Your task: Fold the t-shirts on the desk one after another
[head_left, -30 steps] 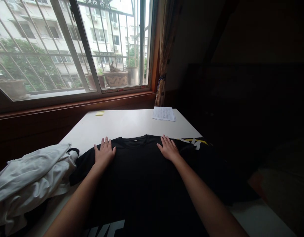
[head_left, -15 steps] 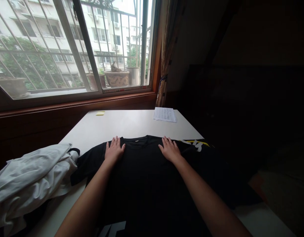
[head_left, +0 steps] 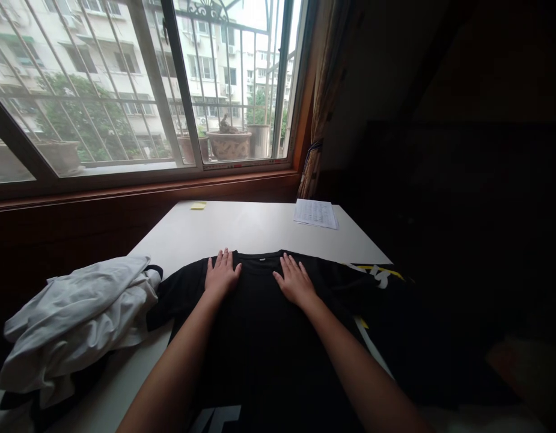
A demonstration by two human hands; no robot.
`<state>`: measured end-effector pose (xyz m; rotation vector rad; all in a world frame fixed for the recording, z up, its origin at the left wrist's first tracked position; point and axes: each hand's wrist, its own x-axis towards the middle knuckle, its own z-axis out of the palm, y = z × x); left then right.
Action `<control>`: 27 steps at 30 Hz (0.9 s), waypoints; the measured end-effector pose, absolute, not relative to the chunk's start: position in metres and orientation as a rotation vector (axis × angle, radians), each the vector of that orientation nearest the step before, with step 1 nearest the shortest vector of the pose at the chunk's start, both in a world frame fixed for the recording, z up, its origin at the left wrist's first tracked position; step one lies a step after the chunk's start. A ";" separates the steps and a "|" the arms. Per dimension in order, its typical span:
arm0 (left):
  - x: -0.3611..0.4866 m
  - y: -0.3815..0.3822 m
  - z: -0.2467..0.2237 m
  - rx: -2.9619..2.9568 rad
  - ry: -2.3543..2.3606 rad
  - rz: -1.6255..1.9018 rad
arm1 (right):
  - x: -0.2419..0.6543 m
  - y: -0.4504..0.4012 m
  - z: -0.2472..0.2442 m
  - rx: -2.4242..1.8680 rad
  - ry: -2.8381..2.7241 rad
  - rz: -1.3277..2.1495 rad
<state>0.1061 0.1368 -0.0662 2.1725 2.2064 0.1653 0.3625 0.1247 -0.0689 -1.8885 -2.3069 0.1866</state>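
Viewing through the head camera, I have at the near edge a pale print (head_left: 221, 415), part of a black T-shirt (head_left: 259, 313) lying spread on a white table (head_left: 255, 231), collar toward the far side. Left of it: a crumpled white garment (head_left: 88, 307), near the sleeve. Left hand (head_left: 221, 278) and right hand (head_left: 296, 281) both rest on the upper shirt, one on each side of the collar, fingers straight and slightly spread, uncurled. By the right sleeve I note dark cloth with white and yellow markings (head_left: 381, 276); its extent is lost in shadow. Farther: papers (head_left: 316, 214) at right, a yellow note (head_left: 198, 205) at left, then a barred window (head_left: 146, 90) with flowerpots (head_left: 230, 145) outside
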 end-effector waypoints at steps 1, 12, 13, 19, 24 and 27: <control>0.106 0.137 -0.066 2.173 2.208 0.169 | 0.364 0.125 -0.069 -1.892 -2.311 0.183; 0.113 0.127 -0.067 2.182 2.209 0.204 | 0.373 0.120 -0.068 -1.928 -2.339 0.173; 0.115 0.125 -0.067 2.180 2.210 0.206 | 0.374 0.119 -0.068 -1.928 -2.342 0.174; 0.128 0.113 -0.065 2.166 2.217 0.216 | 0.386 0.112 -0.069 -1.909 -2.358 0.162; 0.138 0.101 -0.062 2.207 2.184 0.209 | 0.399 0.103 -0.071 -1.907 -2.348 0.131; 0.131 0.090 -0.060 2.292 2.189 0.253 | 0.406 0.100 -0.071 -1.931 -2.334 0.127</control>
